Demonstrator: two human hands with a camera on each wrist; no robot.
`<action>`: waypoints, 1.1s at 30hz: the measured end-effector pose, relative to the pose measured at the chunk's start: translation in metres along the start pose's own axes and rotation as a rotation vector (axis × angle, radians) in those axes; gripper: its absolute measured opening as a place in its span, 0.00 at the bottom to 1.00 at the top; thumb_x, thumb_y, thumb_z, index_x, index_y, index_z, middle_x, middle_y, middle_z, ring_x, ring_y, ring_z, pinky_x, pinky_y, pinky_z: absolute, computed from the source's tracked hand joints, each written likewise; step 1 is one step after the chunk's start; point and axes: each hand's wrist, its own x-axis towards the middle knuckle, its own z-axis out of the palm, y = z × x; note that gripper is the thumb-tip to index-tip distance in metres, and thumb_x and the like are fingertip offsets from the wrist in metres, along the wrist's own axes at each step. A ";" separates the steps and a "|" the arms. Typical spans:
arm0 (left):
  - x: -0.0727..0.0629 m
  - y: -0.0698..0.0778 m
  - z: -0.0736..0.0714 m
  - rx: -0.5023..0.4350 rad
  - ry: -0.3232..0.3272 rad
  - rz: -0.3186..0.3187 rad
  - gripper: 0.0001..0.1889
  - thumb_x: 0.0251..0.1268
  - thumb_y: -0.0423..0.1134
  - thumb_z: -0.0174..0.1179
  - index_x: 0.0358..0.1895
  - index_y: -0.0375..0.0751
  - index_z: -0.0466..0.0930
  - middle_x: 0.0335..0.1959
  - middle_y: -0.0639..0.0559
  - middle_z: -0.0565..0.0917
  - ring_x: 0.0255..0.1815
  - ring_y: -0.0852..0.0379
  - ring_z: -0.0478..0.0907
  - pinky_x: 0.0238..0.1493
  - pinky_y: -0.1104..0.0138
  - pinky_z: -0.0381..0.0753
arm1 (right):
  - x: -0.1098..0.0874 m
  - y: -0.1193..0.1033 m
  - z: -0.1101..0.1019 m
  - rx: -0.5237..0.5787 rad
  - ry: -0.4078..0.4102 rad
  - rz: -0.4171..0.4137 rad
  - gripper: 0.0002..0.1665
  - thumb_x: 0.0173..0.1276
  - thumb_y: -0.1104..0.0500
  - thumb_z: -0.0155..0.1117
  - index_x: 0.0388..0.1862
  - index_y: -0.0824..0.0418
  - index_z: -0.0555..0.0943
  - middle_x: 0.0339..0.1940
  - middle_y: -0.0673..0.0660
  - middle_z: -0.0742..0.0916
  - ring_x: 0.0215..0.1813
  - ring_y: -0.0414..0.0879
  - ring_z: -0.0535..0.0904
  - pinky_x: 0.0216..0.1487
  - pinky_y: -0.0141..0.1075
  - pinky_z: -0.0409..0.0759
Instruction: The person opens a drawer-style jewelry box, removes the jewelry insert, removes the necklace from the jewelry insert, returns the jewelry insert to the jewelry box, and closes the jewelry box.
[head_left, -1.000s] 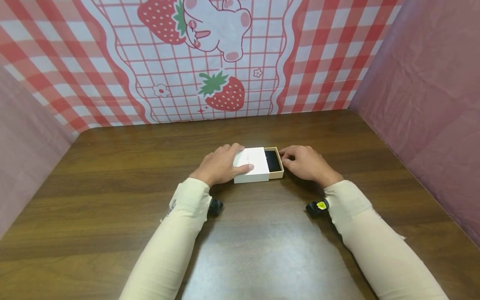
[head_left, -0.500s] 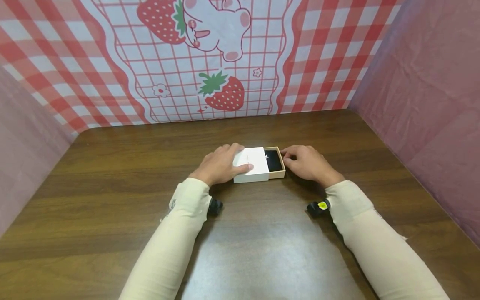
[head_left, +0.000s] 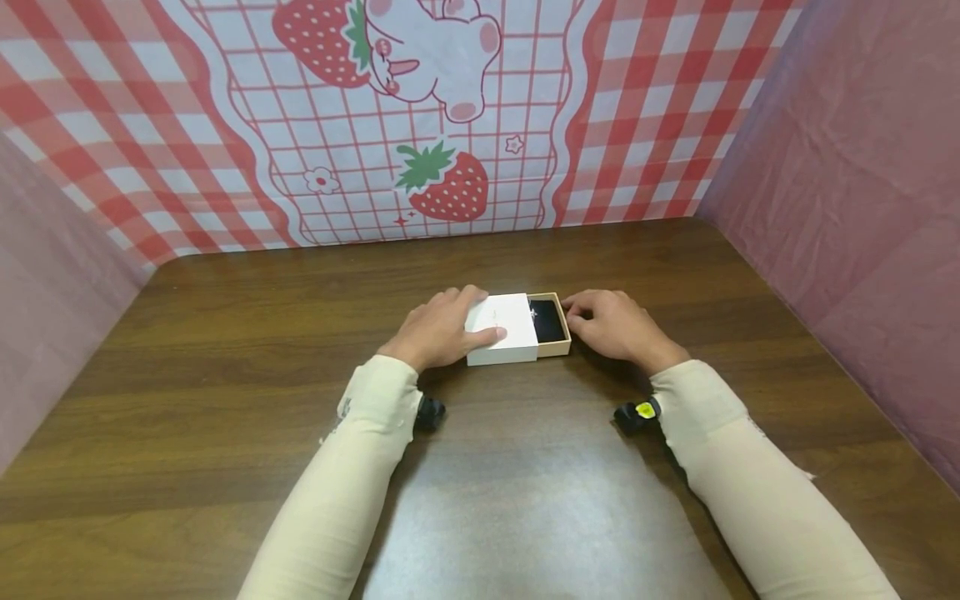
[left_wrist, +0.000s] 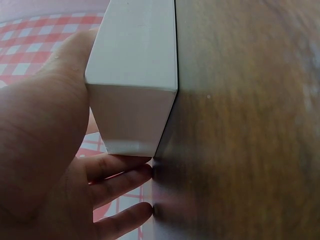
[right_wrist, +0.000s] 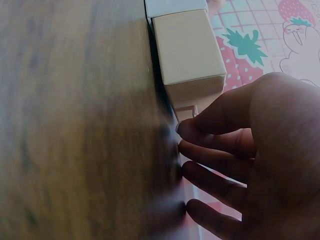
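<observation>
A white box sleeve (head_left: 513, 323) lies flat on the table, with a tan inner drawer (head_left: 555, 350) partly out of its right end. Inside the drawer sits a black insert (head_left: 551, 325), with a small shiny piece (head_left: 534, 314) near the sleeve's edge. My left hand (head_left: 435, 331) grips the sleeve from the left, thumb on top and fingers along the far side. At the drawer's right end, my right hand (head_left: 613, 325) pinches a thin pull tab (right_wrist: 195, 110) between thumb and forefinger. Its other fingers (right_wrist: 215, 185) reach down to the tabletop. The rest of the drawer is hidden within the sleeve.
The brown wooden table (head_left: 495, 500) extends around the box. Behind it hangs a red-and-white checked cloth (head_left: 637, 108) with strawberries, and a pink cloth (head_left: 862, 192) hangs on the right side. Black wrist cameras (head_left: 430, 414) sit below both wrists.
The drawer has slid slightly to the right out of the sleeve, together with my right hand, and the shiny piece now shows more. My left hand and the sleeve have stayed nearly still.
</observation>
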 end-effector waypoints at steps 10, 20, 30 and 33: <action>0.001 -0.001 0.000 -0.004 0.002 0.003 0.39 0.66 0.70 0.55 0.73 0.50 0.65 0.67 0.46 0.73 0.65 0.49 0.69 0.63 0.48 0.70 | 0.002 0.002 0.001 0.017 0.026 -0.037 0.10 0.70 0.60 0.57 0.35 0.59 0.86 0.58 0.60 0.85 0.57 0.55 0.79 0.61 0.52 0.73; 0.001 -0.002 0.001 0.008 0.014 0.018 0.39 0.66 0.70 0.55 0.72 0.50 0.66 0.66 0.47 0.74 0.65 0.49 0.70 0.61 0.48 0.72 | 0.002 0.003 0.002 0.016 0.016 -0.034 0.10 0.70 0.59 0.57 0.35 0.58 0.85 0.58 0.60 0.85 0.57 0.54 0.79 0.60 0.53 0.74; 0.001 -0.003 0.001 0.001 0.014 0.020 0.39 0.66 0.70 0.55 0.72 0.50 0.66 0.67 0.47 0.74 0.66 0.49 0.69 0.61 0.48 0.72 | 0.001 0.003 0.001 0.016 -0.011 0.003 0.11 0.72 0.58 0.57 0.40 0.59 0.86 0.61 0.59 0.84 0.57 0.54 0.78 0.61 0.55 0.73; 0.000 -0.002 0.001 -0.005 0.013 0.017 0.39 0.66 0.70 0.55 0.72 0.50 0.66 0.67 0.47 0.73 0.66 0.48 0.69 0.62 0.48 0.72 | 0.000 0.002 0.000 0.015 -0.010 0.011 0.11 0.72 0.58 0.56 0.40 0.59 0.86 0.61 0.59 0.83 0.57 0.54 0.78 0.61 0.55 0.73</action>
